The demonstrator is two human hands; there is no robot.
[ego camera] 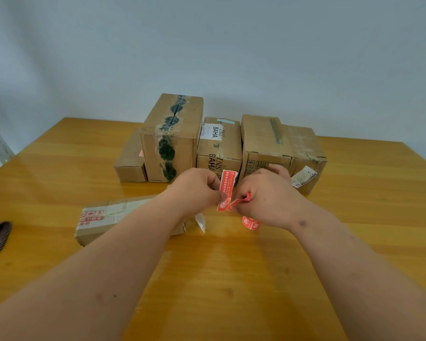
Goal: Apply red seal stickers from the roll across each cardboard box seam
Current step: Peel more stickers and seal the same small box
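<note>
1. Two hands meeting above the middle of the table [219,279], just in front of the row of boxes.
2. Left hand [194,190] pinching the upright red seal sticker [226,190] by its left edge, fingers curled onto it.
3. Right hand [268,195] clenched around the crumpled red end of the strip [241,201], with the sticker roll [251,223] showing just below the palm; whether gripped or resting on the table, impossible to tell.
4. Step in hand, by the look of it: peeling or tearing one sticker free of the strip, not yet laying it on cardboard.
5. Nearest box: flat cardboard box [96,220] lying under the left forearm, red print and pale tape along its top, a white scrap of backing [200,222] at its right end.
6. Farther out: tall box [172,141] with dark blotches along its taped seam, labelled box [219,146] behind the sticker, wide box [263,146] to the right, dented box [305,156] beyond it, small box [130,161] at the far left.
7. Next move likely calls for a clean separation, sticker kept flat and uncreased, then centred across a seam and pressed down on both flaps.
8. Risk: sticker folding onto itself or onto fingers while both hands crowd it.
</note>
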